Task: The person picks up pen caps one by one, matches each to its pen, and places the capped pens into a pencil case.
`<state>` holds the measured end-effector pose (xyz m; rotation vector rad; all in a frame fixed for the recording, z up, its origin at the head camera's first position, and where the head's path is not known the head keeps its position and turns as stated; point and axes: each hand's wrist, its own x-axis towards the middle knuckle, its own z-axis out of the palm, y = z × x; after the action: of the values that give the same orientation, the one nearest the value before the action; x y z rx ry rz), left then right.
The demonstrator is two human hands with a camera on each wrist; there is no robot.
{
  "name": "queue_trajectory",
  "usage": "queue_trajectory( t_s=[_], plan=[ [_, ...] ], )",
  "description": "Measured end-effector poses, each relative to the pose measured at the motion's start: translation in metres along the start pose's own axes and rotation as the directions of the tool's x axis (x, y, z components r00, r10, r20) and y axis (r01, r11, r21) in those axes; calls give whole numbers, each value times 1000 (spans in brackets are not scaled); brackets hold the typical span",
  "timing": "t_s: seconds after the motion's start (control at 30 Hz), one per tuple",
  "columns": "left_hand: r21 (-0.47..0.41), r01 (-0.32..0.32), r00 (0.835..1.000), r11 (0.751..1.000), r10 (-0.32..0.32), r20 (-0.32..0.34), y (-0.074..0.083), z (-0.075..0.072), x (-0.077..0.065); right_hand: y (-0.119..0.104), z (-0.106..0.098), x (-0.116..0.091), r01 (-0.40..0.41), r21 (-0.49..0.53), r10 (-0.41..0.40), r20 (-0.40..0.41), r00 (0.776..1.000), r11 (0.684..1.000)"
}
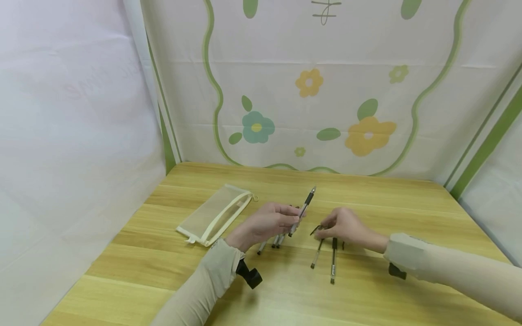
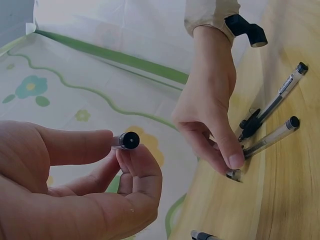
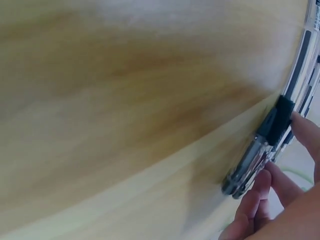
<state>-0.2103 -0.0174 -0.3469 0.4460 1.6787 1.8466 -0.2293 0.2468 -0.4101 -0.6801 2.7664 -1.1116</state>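
1. Closest to us, our left sleeve [image 1: 193,290] reaches in over the table [image 1: 293,299], which bears everything else we list except what our hands hold up.
2. Left of our left hand [image 1: 267,222] and a little beyond it, the pouch [image 1: 214,209] lies flat, its long axis slanting from near left to far right, its zip side gaping toward that hand.
3. Our left hand is raised off the wood and grips one pen between thumb and fingertips.
4. Our right hand [image 1: 346,226] is low at the table, thumb and fingertips bent together in a pinch.
5. That held pen [image 1: 309,198] is tilted between our hands, its point up and away from us, its butt low and toward us. We judge that the next move turns on this slant, with the right hand just beside it.
6. Two pens [image 1: 333,262] lie nearly lengthwise toward us, their near ends sticking out from under our right hand, the nearer one. More pens [image 1: 262,248] lie partly hidden below our left hand.
7. Our right fingertips seem to pinch a clear cap [image 2: 233,174]; whether it sits on a pen, we cannot tell.
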Motion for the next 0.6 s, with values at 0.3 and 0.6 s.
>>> queue_trajectory(
  t_s=[0.3, 0.6],
  plan=[
    [-5, -5, 1000, 1000, 5, -2, -1, 0, 0, -2, 7, 5, 48, 0, -48, -3, 999, 999],
    [-8, -11, 1000, 1000, 11, 4, 2, -1, -1, -2, -2, 10, 24, 34, -20, -110, 994, 999]
  ],
)
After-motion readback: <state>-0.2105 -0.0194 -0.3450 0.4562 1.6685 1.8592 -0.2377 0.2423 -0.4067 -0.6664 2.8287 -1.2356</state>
